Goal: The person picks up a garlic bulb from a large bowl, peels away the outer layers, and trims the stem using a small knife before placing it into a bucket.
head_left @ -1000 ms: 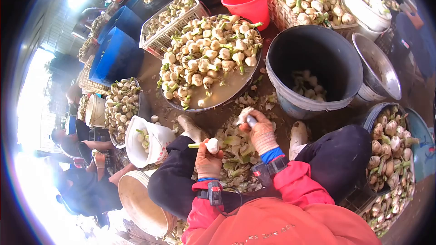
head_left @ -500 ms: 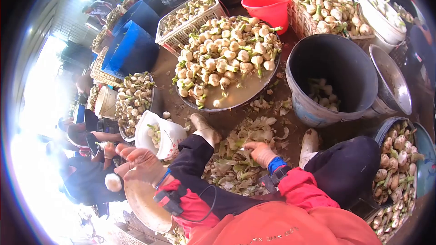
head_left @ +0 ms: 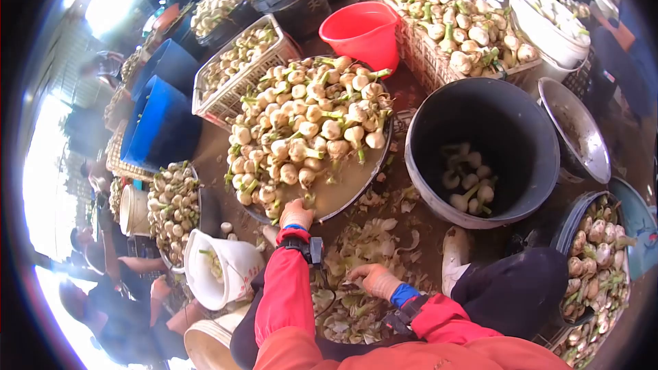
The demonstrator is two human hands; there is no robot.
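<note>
My left hand [head_left: 297, 214] reaches over the near rim of a wide metal basin [head_left: 358, 195], its fingers pointing down and largely hidden behind its back. Garlic bulbs [head_left: 301, 123] with cut green stems are heaped in the basin's murky water, several of them close by the fingertips. My right hand [head_left: 375, 281] is closed, fingers curled, above a pile of garlic peelings [head_left: 363, 250] on the floor; I cannot tell what its fingertips hold. Beyond it stands a big dark bucket [head_left: 425, 164] with several pale peeled bulbs [head_left: 471, 181] at the bottom.
A red bucket [head_left: 360, 31] and crates of garlic [head_left: 459, 24] stand behind the basin. To the left are a white bucket [head_left: 236, 270], another garlic basin [head_left: 175, 212] and blue tubs [head_left: 164, 120]. A full tub of garlic [head_left: 593, 253] sits by my right knee. People [head_left: 123, 301] sit at far left.
My left hand was spread at the left with a blurred whitish bulb in the air beside it; it has swung forward to the basin. My right hand stays over the peelings. The view has shifted.
</note>
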